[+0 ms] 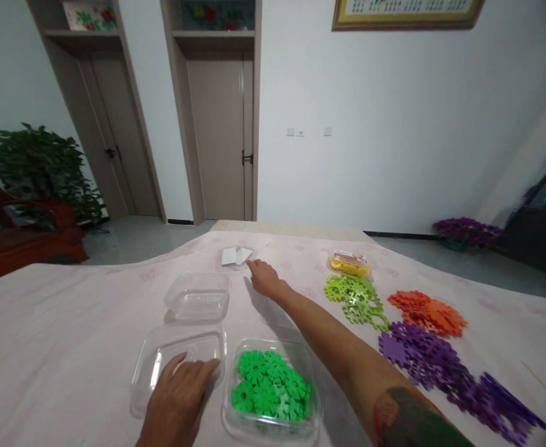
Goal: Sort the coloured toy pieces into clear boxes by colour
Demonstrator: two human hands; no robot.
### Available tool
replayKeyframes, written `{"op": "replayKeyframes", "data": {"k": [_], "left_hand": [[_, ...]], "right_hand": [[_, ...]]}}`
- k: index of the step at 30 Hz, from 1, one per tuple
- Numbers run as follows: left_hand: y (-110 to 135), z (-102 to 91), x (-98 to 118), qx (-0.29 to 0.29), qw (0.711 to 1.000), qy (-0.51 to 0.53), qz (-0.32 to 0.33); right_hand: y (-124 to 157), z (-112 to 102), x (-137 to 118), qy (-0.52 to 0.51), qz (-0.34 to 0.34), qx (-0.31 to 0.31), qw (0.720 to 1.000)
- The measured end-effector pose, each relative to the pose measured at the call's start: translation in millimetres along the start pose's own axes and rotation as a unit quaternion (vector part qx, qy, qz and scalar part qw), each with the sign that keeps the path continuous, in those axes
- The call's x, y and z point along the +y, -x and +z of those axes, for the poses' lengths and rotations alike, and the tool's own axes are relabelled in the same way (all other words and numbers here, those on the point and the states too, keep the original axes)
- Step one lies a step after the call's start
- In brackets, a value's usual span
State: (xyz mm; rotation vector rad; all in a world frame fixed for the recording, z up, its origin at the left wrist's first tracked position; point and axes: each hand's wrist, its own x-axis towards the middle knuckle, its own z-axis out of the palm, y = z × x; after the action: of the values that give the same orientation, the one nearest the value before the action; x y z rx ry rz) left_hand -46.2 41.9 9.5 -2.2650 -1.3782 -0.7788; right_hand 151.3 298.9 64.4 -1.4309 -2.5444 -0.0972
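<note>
My left hand [179, 397] rests over a clear plastic tray [142, 360] at the near left, its fingers spread and bent across the rim. Far across the table, the fingers of my right hand [264, 277] are drawn together, with the fingertips at the edge of some white cards [229, 256]. Whether they pinch a card or only touch it, I cannot make out. The cards seem to lie in or on a small clear container. Between my arms stands a clear box [228, 413] of green snowflake-shaped plastic pieces [268, 385].
Another clear tray [197, 298] lies beyond my left hand. To the right are piles of lime green pieces [359, 298], orange pieces [428, 312] and purple pieces [440, 363]. A clear box of yellow pieces [350, 266] stands behind them. A pink cloth [68, 347] covers the table.
</note>
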Motion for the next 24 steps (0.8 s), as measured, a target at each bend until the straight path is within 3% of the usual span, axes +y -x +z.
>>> {"op": "replayKeyframes", "data": {"k": [3,7,12,19,24], "left_hand": [[1,5.6,-1,0.014,0.999,-0.003,0.030],[3,11.9,1,0.025,1.000,0.013,0.007],[3,12.4,2,0.019,0.999,0.026,0.002],[0,6.9,7,0.019,0.999,0.039,-0.029],[-6,1.0,12,0.051,0.996,0.054,-0.057]], "right_hand": [[-32,16,-15,0.024,-0.034,-0.006,0.999],[-59,38,-25,0.090,-0.074,0.001,0.993],[-80,52,-25,0.121,-0.081,-0.050,0.988],[-74,46,-10,0.127,-0.136,-0.045,0.982],[-58,33,3,0.134,-0.157,-0.053,0.977]]}}
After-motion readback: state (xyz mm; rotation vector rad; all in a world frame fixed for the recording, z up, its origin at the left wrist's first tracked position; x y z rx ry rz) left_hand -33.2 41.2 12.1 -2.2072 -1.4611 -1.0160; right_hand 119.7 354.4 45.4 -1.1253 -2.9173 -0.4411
